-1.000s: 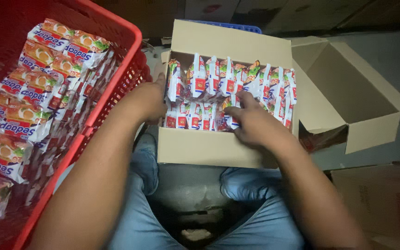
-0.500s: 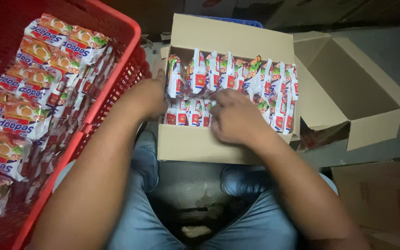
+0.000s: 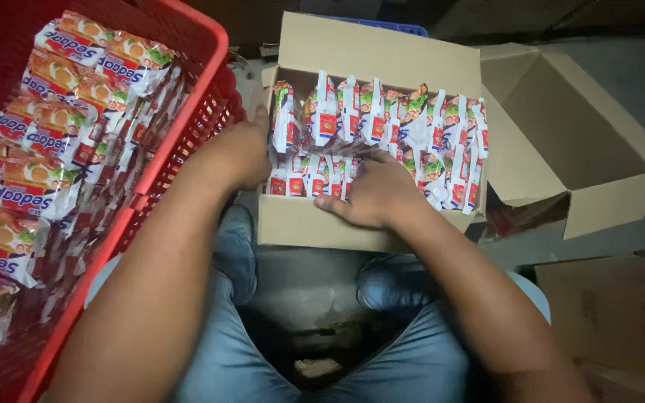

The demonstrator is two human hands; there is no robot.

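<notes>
My right hand point(image 3: 375, 195) has slid left, fingers flat and holding nothing, on the packets point(image 3: 382, 127); left hand point(image 3: 237, 153) still braces the box point(image 3: 300, 224), open-palmed.

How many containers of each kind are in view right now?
Red plastic basket holding noodle packets: 1
Open brown cardboard box holding noodle packets: 1
Empty open brown cardboard box: 1
Closed brown cardboard box: 1
Total: 4

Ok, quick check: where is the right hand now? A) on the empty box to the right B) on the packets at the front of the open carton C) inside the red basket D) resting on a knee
B: the right hand lies on the packets standing in the open carton.
</notes>
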